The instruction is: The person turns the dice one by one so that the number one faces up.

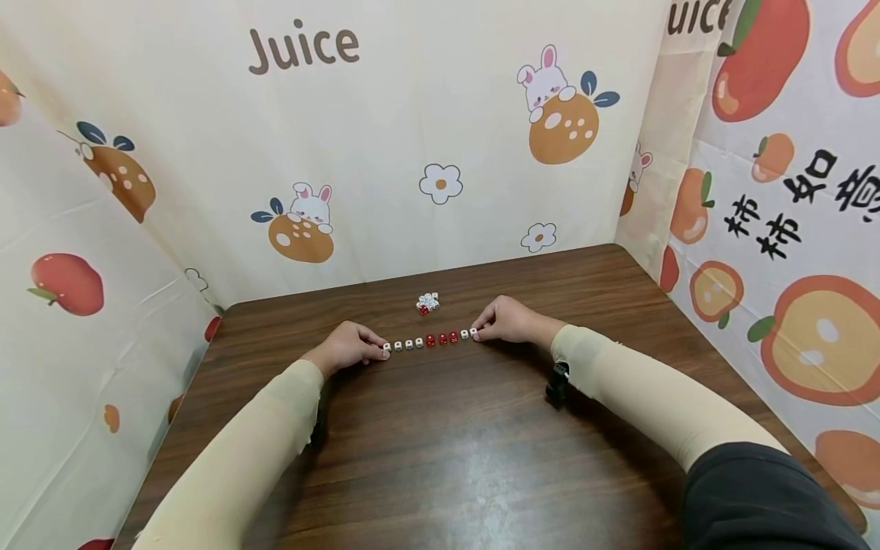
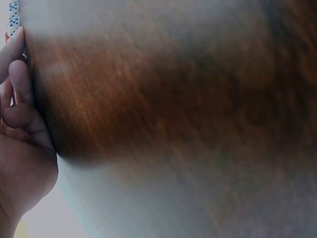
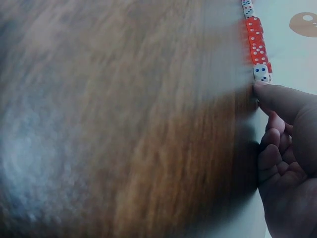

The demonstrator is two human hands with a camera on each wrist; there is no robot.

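A straight row of dice lies across the dark wooden table. Several white ones form its left part, three red dice (image 1: pixel 443 338) sit further along, and two white ones end it at the right. With thumb and forefinger my left hand (image 1: pixel 347 346) pinches the white die (image 1: pixel 387 347) at the left end. At the other end, my right hand (image 1: pixel 510 319) pinches the last white die (image 1: pixel 473 333). The right wrist view shows the thumb against a white die (image 3: pixel 260 71) beside the red ones. Only part of the row's end appears in the left wrist view.
Behind the row is a small heap of white dice (image 1: pixel 429 300) with a red die (image 1: pixel 423 310) at its front. The wooden table (image 1: pixel 412 458) reaches back to a printed cloth wall (image 1: pixel 385 214). More printed cloth stands at both sides.
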